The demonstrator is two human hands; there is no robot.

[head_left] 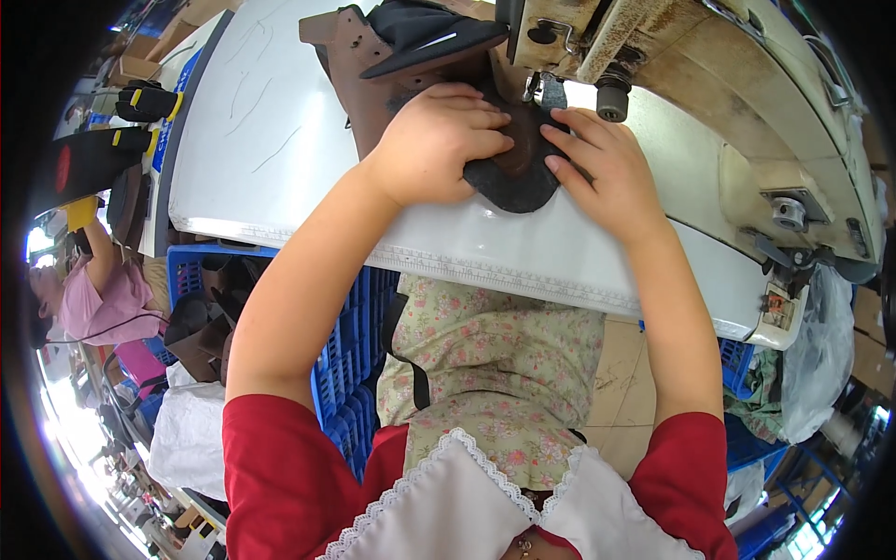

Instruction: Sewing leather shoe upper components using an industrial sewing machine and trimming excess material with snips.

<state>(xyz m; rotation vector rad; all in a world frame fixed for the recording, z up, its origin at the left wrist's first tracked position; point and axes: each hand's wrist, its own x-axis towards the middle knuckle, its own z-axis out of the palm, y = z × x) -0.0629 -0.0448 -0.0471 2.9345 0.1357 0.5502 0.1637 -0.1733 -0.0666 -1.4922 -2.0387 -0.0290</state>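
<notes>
A brown and black leather-like piece, which looks like a shoe upper (514, 192), lies on the white sewing machine bed (439, 245). Its rounded dark end points toward me, beside the metal presser foot (549, 91). My left hand (439, 145) rests on the upper's left part, fingers stretched across the brown surface and its thumb not clearly visible. From the other side, my right hand (602, 168) touches the right edge with spread fingertips, close by the presser foot. Neither hand visibly wraps round the piece. The needle tip cannot be made out.
The machine's arm (737, 103) overhangs the bed on the right. A black folded piece (434, 42) lies at the far side. Below the table's left edge stand blue plastic crates (341, 359) with dark pieces. At far left, another person (107, 289) in pink reaches out.
</notes>
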